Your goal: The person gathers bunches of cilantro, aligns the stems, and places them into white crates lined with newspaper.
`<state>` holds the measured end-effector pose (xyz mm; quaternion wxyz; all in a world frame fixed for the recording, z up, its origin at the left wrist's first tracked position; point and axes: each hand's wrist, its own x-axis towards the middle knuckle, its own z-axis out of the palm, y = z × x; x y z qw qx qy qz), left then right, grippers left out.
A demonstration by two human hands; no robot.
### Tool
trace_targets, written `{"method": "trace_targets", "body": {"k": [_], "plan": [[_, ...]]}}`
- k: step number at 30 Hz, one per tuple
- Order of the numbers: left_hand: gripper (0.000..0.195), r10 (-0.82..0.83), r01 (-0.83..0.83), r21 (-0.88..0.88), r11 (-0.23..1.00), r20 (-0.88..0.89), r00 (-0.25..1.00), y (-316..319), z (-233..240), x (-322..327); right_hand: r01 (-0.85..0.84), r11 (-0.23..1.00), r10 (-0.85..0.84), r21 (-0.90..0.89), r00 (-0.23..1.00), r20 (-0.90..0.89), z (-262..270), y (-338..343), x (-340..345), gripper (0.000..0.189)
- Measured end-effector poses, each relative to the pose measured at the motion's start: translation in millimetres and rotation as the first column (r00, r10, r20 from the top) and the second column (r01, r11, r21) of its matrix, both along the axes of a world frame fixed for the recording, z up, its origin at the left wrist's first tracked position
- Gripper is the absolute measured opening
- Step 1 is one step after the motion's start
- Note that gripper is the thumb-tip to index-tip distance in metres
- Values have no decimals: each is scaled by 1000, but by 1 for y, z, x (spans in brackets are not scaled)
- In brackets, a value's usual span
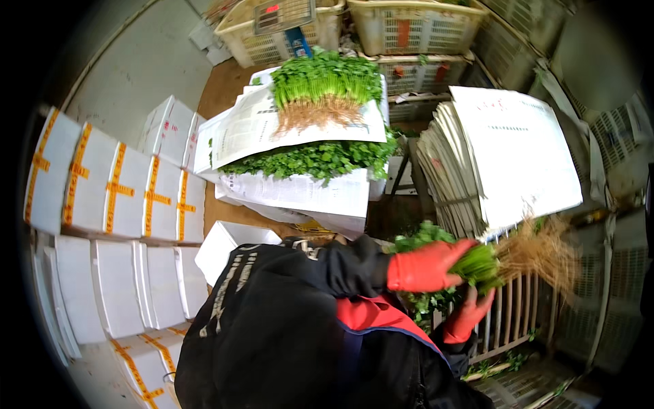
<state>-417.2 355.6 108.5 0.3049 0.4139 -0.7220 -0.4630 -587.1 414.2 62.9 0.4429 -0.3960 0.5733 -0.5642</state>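
Both of my hands wear red gloves and are at a bunch of leafy green herbs with long tan roots, held sideways over a slatted metal rack. My left hand is closed around the stems near the leaves. Below the stems is my right hand, fingers spread and touching the bunch from beneath; the roots, somewhat blurred, point right. In front of me, another row of rooted herbs lies on newspaper sheets, with more green leaves under the paper, on a white foam box.
A tall newspaper stack stands beyond the rack. White foam boxes with orange tape are piled at the left, and an open foam box sits near my body. Plastic crates and a digital scale are at the back.
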Motion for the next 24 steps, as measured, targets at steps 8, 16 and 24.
{"method": "trace_targets", "body": {"k": [8, 16, 24], "plan": [[58, 657, -462, -609, 645, 133, 742, -49, 57, 196, -564, 784, 433, -258, 795, -424, 93, -153, 190, 45], [32, 758, -769, 350, 534, -602, 252, -111, 20, 325, -973, 135, 235, -186, 214, -948, 158, -281, 424, 47], [28, 181, -462, 513, 723, -786, -591, -171, -50, 389, -908, -292, -247, 301, -233, -941, 88, -304, 622, 37]]}}
